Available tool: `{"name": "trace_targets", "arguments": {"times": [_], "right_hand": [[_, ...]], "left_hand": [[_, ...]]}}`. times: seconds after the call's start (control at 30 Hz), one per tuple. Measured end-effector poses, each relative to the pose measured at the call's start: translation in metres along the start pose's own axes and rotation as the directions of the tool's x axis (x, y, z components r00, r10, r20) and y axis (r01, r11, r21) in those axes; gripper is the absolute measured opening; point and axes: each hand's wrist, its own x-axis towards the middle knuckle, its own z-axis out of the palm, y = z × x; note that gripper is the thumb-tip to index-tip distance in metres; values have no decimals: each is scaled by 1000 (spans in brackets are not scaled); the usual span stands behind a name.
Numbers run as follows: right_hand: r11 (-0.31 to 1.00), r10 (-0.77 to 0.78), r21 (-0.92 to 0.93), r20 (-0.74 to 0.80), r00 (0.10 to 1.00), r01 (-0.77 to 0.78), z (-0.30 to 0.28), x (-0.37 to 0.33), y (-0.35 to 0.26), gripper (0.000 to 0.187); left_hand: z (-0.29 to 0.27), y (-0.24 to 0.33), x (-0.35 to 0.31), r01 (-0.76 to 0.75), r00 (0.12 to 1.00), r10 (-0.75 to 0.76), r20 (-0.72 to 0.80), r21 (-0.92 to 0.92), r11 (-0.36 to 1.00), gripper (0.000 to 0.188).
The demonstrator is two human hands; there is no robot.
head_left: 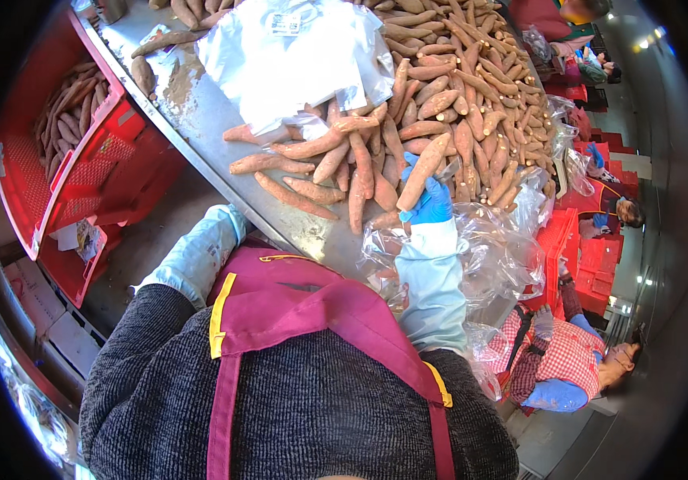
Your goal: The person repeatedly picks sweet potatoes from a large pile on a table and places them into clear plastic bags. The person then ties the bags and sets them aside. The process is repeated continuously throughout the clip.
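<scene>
My right hand (430, 202), in a blue glove and a pale blue sleeve cover, is closed round a long sweet potato (422, 173) at the near edge of the pile. The sweet potato stands out tilted, its upper end leaning right. My left forearm, in a pale blue sleeve cover (208, 248), comes to the table's edge, and the left hand itself is hidden. A large heap of sweet potatoes (484, 88) covers the metal table (224, 104). White and clear plastic bags (288, 60) lie on the heap's left part. Several loose sweet potatoes (292, 196) lie nearest me.
Red plastic crates (120, 152) stand at the left below the table, one holding sweet potatoes. Crumpled clear bags (496, 248) lie right of my right arm. More red crates (556, 248) and several people stand along the right, one in a checked apron (556, 344).
</scene>
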Motion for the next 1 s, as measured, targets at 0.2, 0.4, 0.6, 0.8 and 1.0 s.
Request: {"name": "trace_targets", "arguments": {"times": [0.2,0.4,0.6,0.8,1.0], "right_hand": [[929,93,344,130,987,-133,18,-11,12,59],[895,22,436,165,986,-93,28,-23,22,57],[995,-100,25,133,986,98,62,-8,49,51],[888,-232,-391,77,970,244,103,10,100,21],[918,-368,-337,-519,772,211,-15,10,38,16]], "left_hand": [[-32,-4,-10,53,996,-48,75,-57,997,23],[-99,21,-59,303,920,-211,331,-257,918,27],[-114,123,-85,-38,848,447,284,-809,587,59],[-74,166,-56,200,880,382,281,-950,239,56],[-104,131,-42,246,947,149,283,-942,228,40]]}}
